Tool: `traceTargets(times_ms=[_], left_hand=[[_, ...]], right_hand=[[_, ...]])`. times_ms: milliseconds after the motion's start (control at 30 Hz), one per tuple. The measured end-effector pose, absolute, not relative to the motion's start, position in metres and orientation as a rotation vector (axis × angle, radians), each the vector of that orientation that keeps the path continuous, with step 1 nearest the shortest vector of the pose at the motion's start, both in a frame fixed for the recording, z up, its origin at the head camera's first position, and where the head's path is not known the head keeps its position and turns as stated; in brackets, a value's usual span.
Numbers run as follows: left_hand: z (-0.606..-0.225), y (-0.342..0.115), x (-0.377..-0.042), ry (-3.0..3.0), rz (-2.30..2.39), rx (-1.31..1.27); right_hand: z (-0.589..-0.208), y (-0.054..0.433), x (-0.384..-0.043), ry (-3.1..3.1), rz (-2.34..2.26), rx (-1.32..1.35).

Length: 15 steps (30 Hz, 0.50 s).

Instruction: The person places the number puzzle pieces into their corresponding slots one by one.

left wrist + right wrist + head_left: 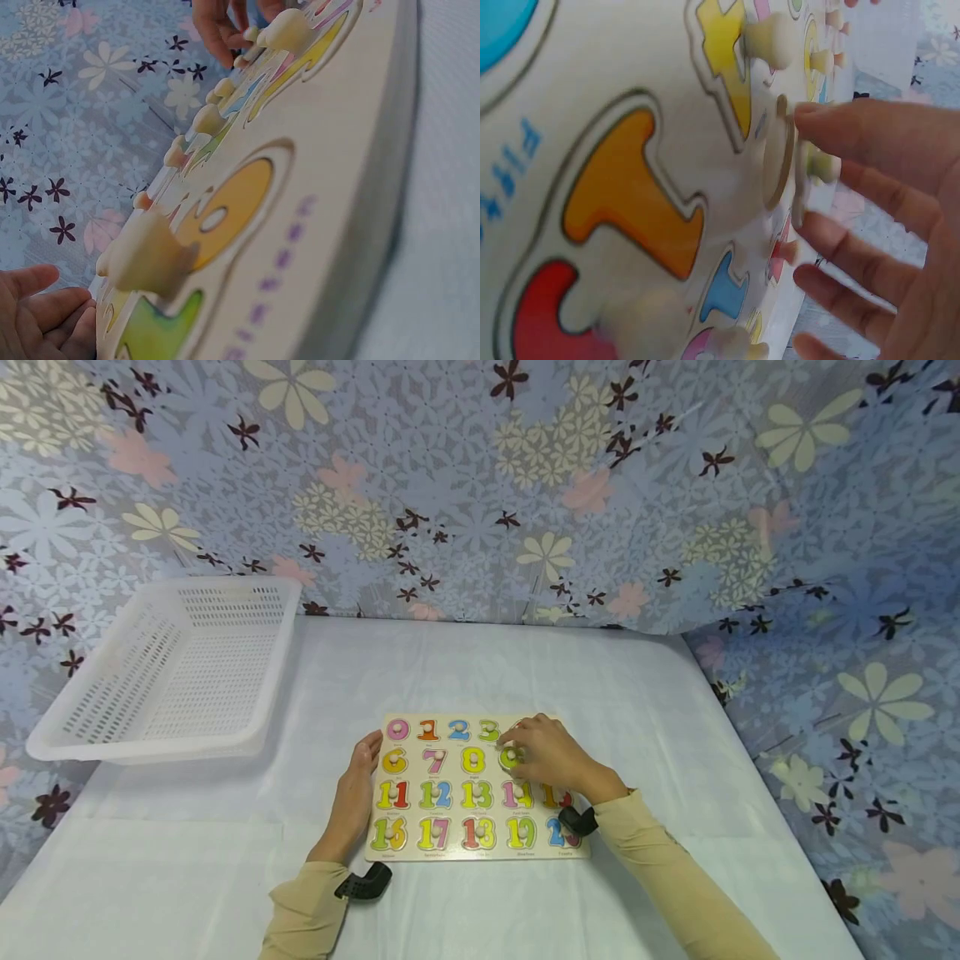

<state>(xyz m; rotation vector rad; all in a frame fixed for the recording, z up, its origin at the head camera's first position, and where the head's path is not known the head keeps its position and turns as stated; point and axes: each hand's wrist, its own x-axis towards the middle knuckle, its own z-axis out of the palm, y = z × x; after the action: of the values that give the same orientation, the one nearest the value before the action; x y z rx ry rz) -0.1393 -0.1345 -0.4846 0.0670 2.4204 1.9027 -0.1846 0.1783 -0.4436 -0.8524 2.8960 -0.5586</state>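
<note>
A wooden number puzzle board (480, 858) lies flat on the table, its knobbed pieces running in rows from 0 to 20. My right hand (555, 753) is over the board's right part and pinches the green number 9 piece (510, 758) by its edges, between thumb and fingers. In the right wrist view this piece (802, 180) is tilted just off its bare recess (774, 161), knob outward. My left hand (354, 797) rests along the board's left edge; in the left wrist view its fingers (64, 319) touch that edge. The right hand covers the number beyond 3 in the top row.
A white perforated plastic basket (258, 739) stands at the table's back left. White cloth (645, 693) covers the table, with flowered fabric (450, 485) hanging behind and at the sides. Black straps with camera mounts (365, 885) sit on both wrists.
</note>
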Motion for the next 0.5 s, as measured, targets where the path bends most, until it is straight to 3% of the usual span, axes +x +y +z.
traceTargets(times_ms=[500], left_hand=[[-0.4833,-0.1341,-0.1393,2.437,1.896,0.068]], right_hand=[[-0.4447,0.1729,-0.1890,3.016,-0.492,-0.614]])
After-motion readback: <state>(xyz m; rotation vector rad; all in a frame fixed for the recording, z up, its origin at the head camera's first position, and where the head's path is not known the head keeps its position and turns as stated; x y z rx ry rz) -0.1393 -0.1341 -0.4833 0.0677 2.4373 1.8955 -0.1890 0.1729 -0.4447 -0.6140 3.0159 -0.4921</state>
